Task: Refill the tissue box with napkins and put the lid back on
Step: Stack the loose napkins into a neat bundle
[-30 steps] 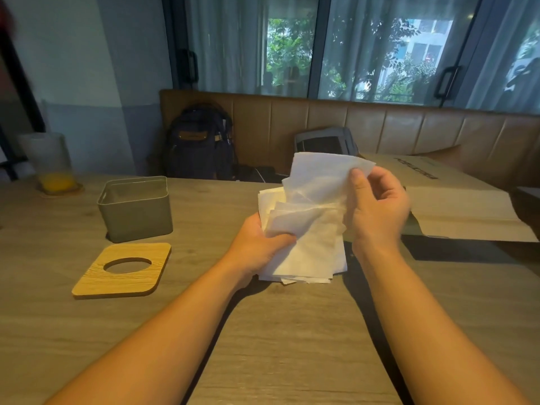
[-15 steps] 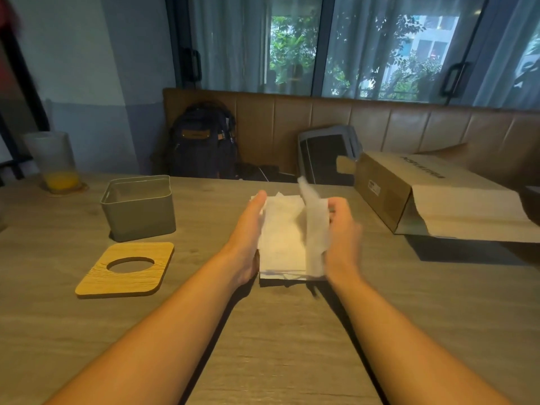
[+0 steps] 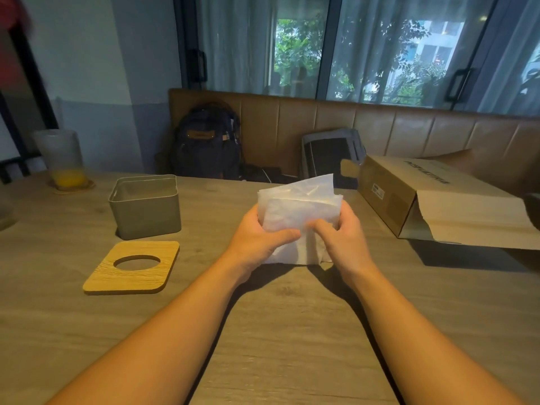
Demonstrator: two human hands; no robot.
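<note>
A stack of white napkins [image 3: 298, 211] stands on its lower edge on the wooden table [image 3: 292, 331], at the centre. My left hand [image 3: 260, 238] grips its left side, thumb across the front. My right hand [image 3: 342, 235] grips the right side, thumb on the front too. The grey tissue box [image 3: 146, 207] sits open at the left, with no lid on it. Its wooden lid [image 3: 133, 267], with a round hole, lies flat on the table in front of the box.
An open cardboard box [image 3: 432, 206] lies on its side at the right. A glass with orange drink [image 3: 62, 159] stands at the far left. A backpack [image 3: 207, 141] and a grey bag [image 3: 330, 154] rest on the bench behind the table.
My right hand folded the loose top napkin down onto the stack. Both hands then closed around the stack's sides and squared it upright on the table.
</note>
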